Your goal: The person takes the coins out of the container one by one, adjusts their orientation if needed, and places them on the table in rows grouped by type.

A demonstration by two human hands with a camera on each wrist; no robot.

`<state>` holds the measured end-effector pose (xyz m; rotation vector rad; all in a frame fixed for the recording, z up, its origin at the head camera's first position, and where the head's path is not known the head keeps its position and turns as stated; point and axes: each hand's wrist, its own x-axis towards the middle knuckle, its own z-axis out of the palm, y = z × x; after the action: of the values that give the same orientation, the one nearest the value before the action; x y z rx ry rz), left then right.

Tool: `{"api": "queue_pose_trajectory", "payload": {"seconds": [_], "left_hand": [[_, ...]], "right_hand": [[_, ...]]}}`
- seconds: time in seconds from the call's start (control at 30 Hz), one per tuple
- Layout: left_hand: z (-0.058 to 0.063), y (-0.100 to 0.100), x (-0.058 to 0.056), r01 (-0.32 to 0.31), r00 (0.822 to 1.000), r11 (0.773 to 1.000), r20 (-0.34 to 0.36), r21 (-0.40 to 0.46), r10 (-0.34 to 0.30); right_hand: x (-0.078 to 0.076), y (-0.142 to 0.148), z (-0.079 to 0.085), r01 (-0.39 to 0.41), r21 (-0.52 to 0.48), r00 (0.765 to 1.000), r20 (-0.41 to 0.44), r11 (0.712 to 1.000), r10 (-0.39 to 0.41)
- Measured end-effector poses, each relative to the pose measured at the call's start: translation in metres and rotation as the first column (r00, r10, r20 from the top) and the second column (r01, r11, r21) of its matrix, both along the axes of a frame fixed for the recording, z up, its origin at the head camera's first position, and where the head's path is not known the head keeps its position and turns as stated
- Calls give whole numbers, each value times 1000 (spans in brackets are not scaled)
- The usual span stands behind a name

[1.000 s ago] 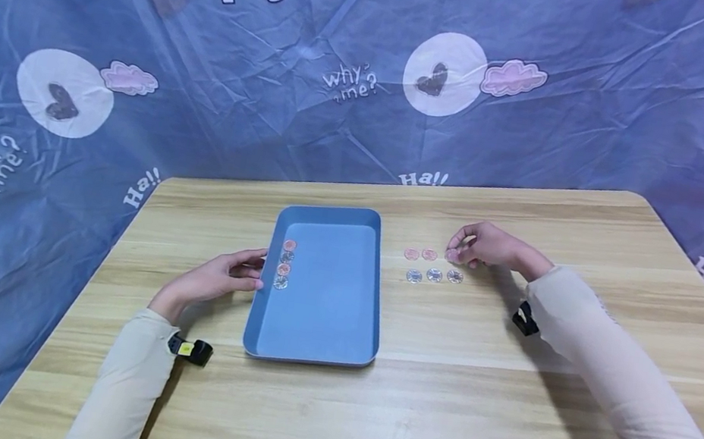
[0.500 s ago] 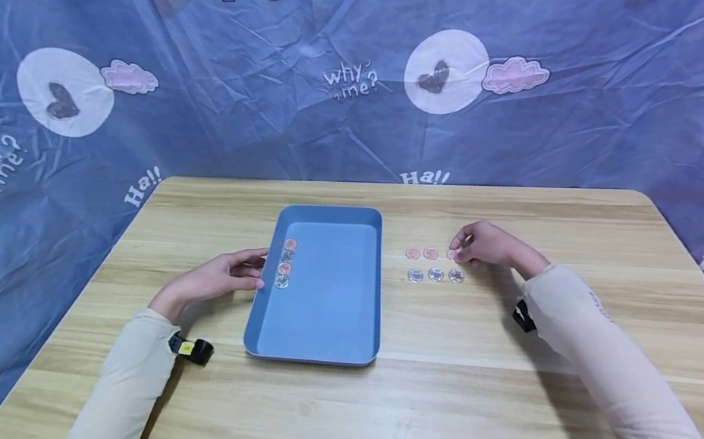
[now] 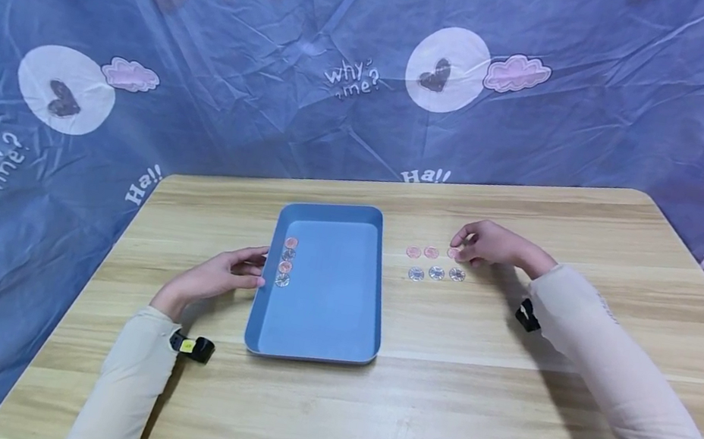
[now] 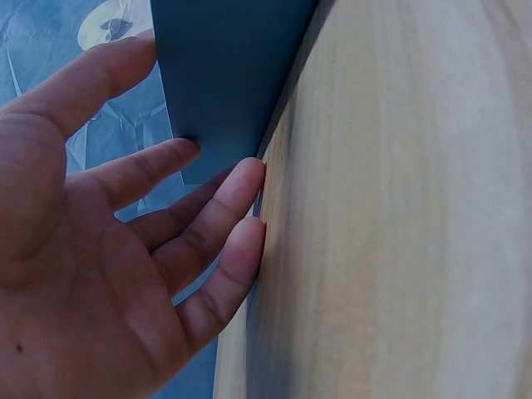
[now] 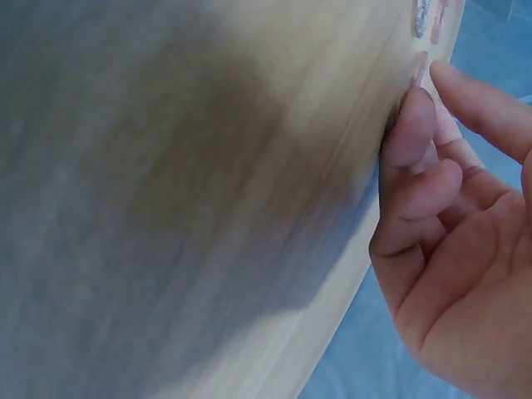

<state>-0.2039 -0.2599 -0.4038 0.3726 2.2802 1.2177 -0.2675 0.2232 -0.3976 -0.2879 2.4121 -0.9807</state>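
Note:
A blue rectangular tray (image 3: 326, 315) lies on the wooden table, with a short column of pink and silver coin-like discs (image 3: 287, 254) along its left side. My left hand (image 3: 220, 278) touches the tray's left wall with extended fingertips; the left wrist view shows them at the outer tray wall (image 4: 224, 75). To the right of the tray are two short rows, pink discs (image 3: 431, 252) behind silver discs (image 3: 436, 272). With thumb and fingers, my right hand (image 3: 492, 243) pinches the rightmost pink disc (image 3: 452, 253), low at the tabletop. Its fingertips partly hide that disc.
The wooden tabletop (image 3: 429, 431) meets a blue printed cloth (image 3: 259, 105) at its back and sides. A black wrist strap (image 3: 193, 348) sits on the left sleeve, another strap (image 3: 526, 315) on the right sleeve.
The rightmost pink disc shows more from under my right fingertips than a second ago. My left hand and the tray stay in place.

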Motion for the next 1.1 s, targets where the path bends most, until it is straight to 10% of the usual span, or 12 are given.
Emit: {"api": "queue_pose_trajectory", "payload": {"seconds": [0.57,1.1], "left_hand": [[-1,-1,-1,7,1000,1000,-10,-4,-7],[-3,-1,-2,15,1000,1000,-25,-24,-16]], "right_hand": [[8,5,44,58,-173,992,-97,983,-75],[13,-51,73,-25,-306,995,-100,952,-6]]}}
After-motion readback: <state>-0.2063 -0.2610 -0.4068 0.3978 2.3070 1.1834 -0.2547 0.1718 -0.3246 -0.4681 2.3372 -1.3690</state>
